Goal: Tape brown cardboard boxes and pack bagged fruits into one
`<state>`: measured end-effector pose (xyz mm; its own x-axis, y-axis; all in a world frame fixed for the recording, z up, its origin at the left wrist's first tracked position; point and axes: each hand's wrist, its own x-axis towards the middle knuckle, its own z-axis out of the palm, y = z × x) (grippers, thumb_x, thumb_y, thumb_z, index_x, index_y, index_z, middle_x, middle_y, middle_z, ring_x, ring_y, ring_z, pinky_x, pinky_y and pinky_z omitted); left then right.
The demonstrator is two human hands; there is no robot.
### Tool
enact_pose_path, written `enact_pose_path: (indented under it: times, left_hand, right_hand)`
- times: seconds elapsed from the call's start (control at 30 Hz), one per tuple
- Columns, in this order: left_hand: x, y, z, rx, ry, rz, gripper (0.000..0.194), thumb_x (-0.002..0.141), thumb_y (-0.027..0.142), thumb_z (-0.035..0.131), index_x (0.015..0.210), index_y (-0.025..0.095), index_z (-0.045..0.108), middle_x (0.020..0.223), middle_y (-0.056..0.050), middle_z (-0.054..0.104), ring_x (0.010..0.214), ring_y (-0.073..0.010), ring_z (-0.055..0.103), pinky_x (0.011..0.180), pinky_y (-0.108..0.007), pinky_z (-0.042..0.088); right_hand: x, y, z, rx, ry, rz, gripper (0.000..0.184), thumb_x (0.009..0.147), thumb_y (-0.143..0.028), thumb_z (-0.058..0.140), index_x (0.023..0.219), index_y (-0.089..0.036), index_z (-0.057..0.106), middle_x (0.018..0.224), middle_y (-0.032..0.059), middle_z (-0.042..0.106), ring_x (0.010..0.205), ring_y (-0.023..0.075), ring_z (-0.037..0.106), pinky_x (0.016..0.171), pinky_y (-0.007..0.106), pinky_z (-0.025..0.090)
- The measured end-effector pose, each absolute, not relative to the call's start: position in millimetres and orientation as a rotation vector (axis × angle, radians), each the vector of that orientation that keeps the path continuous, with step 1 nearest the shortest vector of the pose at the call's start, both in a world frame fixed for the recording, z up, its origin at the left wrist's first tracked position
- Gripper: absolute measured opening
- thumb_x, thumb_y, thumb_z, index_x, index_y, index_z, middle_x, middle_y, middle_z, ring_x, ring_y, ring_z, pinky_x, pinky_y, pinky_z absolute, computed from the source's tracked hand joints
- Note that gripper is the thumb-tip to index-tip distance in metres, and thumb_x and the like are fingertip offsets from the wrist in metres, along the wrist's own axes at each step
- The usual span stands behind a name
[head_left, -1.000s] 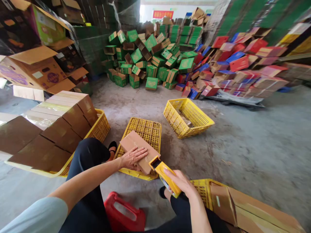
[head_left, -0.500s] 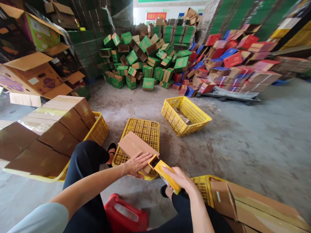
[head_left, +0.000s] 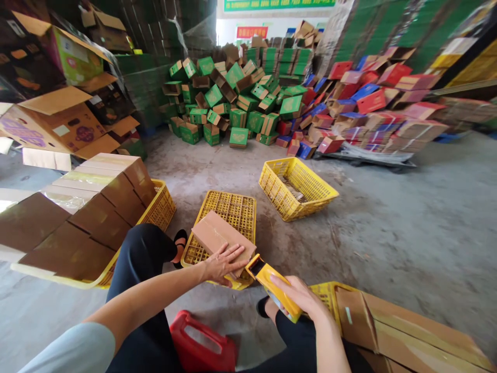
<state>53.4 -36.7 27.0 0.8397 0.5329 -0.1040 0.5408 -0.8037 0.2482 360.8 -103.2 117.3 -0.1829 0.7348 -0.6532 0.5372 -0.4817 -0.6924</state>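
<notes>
A closed brown cardboard box (head_left: 219, 230) lies at a slant on the yellow plastic crate (head_left: 240, 204) between my legs; the crate's lattice base faces up. My left hand (head_left: 223, 263) rests flat on the box's near end, fingers spread. In my right hand (head_left: 297, 292) is a yellow handheld tool (head_left: 276, 285) with a dark opening at its front end; its exact kind I cannot make out. That front end is just right of the box's near corner, and a small gap seems to separate them.
Brown boxes (head_left: 104, 207) fill a yellow crate on my left. More boxes (head_left: 411, 326) lie in a crate at my right. A red plastic stool (head_left: 229, 352) is below me. Ahead stand a yellow basket (head_left: 318, 194) with scraps and heaps of green boxes (head_left: 238, 135) and red boxes (head_left: 370, 101).
My right hand has drawn the yellow tool a little to the right and down, off the box's corner. My left hand stays on the box. The camera view has shifted slightly.
</notes>
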Motion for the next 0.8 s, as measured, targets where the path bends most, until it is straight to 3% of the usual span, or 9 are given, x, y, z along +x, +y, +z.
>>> enact_pose_path:
  times: [0.07, 0.2, 0.27, 0.53, 0.8]
  left_hand:
    - [59, -42, 26, 2.752, 0.821, -0.050, 0.114, 0.079, 0.061, 0.075, 0.167, 0.025, 0.012, 0.173, -0.017, -0.002, 0.159, -0.0422, 0.006, 0.124, -0.064, 0.014]
    - [63, -48, 21, 2.761, 0.700, -0.013, 0.117, 0.085, 0.056, 0.069, 0.166, 0.016, -0.005, 0.173, -0.015, 0.005, 0.160, -0.0323, 0.007, 0.129, -0.052, 0.011]
    - [62, -48, 20, 2.762, 0.686, -0.006, 0.118, 0.085, 0.054, 0.069, 0.166, 0.015, -0.007, 0.173, -0.015, 0.006, 0.161, -0.0315, 0.007, 0.129, -0.051, 0.012]
    - [59, -43, 19, 2.753, 0.645, -0.011, 0.107, 0.089, 0.054, 0.063, 0.167, 0.016, 0.000, 0.173, -0.013, 0.006, 0.160, -0.0308, 0.009, 0.128, -0.051, 0.013]
    - [60, -44, 28, 2.672, 0.632, -0.007, 0.109, 0.087, 0.060, 0.065, 0.167, 0.017, 0.006, 0.172, -0.017, 0.011, 0.159, -0.0347, 0.014, 0.127, -0.054, 0.015]
  right_hand:
    - [360, -101, 117, -1.902, -1.519, 1.720, 0.066, 0.085, -0.083, 0.054, 0.087, -0.018, 0.065, 0.064, 0.0048, 0.073, 0.057, 0.0198, 0.071, 0.052, 0.024, 0.053]
    - [361, -101, 119, -1.918, -1.541, 1.695, 0.066, 0.085, -0.082, 0.053, 0.088, -0.018, 0.066, 0.065, 0.0058, 0.074, 0.057, 0.0203, 0.071, 0.052, 0.024, 0.052]
    - [361, -104, 121, -1.885, -1.560, 1.693, 0.065, 0.086, -0.082, 0.054, 0.087, -0.017, 0.066, 0.064, 0.0058, 0.074, 0.058, 0.0200, 0.071, 0.053, 0.024, 0.052]
    - [371, -126, 135, -1.824, -1.382, 1.816, 0.064, 0.085, -0.082, 0.054, 0.084, -0.018, 0.066, 0.062, 0.0049, 0.072, 0.054, 0.0187, 0.067, 0.051, 0.024, 0.052]
    - [377, -134, 131, -1.892, -1.423, 1.775, 0.060, 0.086, -0.078, 0.055, 0.084, -0.019, 0.064, 0.057, 0.0036, 0.069, 0.050, 0.0183, 0.065, 0.048, 0.024, 0.050]
